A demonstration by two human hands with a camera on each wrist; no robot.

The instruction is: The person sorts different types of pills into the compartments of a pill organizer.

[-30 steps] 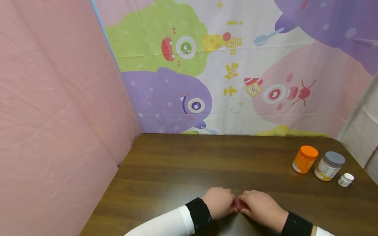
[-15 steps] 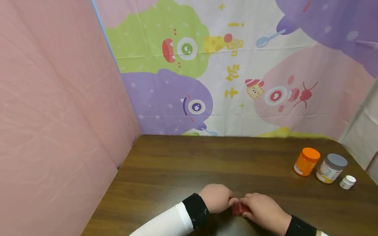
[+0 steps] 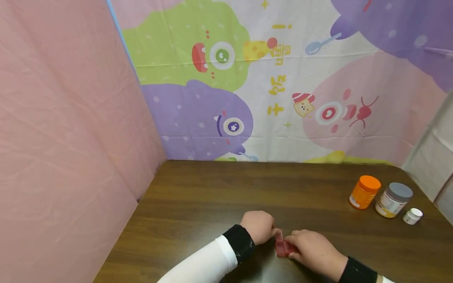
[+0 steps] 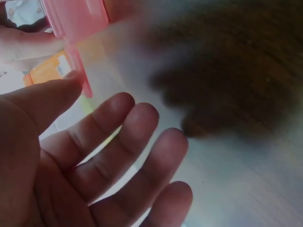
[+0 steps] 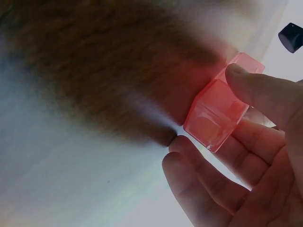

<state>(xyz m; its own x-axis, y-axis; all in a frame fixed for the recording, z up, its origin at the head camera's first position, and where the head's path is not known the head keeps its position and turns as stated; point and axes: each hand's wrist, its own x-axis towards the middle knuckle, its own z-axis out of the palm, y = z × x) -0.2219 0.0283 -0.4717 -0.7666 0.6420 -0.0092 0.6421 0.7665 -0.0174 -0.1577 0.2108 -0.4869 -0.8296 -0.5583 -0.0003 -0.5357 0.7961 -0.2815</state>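
A small translucent red pill box (image 3: 283, 249) rests on the table near the front edge of the head view. Its left lid (image 3: 279, 236) stands raised. From the right, my right hand (image 3: 315, 250) holds the box between thumb and fingers; the right wrist view shows the thumb on one side of the pill box (image 5: 215, 113) and fingers on the other. My left hand (image 3: 257, 227) is at the left side, its thumb touching the raised lid (image 4: 79, 73) in the left wrist view. The other left fingers (image 4: 142, 123) are spread and relaxed, with nothing in them.
On the brown table (image 3: 212, 188), an orange jar (image 3: 364, 192), a grey-lidded jar (image 3: 393, 200) and a small white bottle (image 3: 412, 216) stand at the right. A cartoon-printed cloth (image 3: 276, 137) hangs behind, and a pink cloth (image 3: 78, 137) at the left.
The pill box's left lid has swung up, exposing the compartment. My left hand has moved up and slightly away from the box. The right hand keeps its hold.
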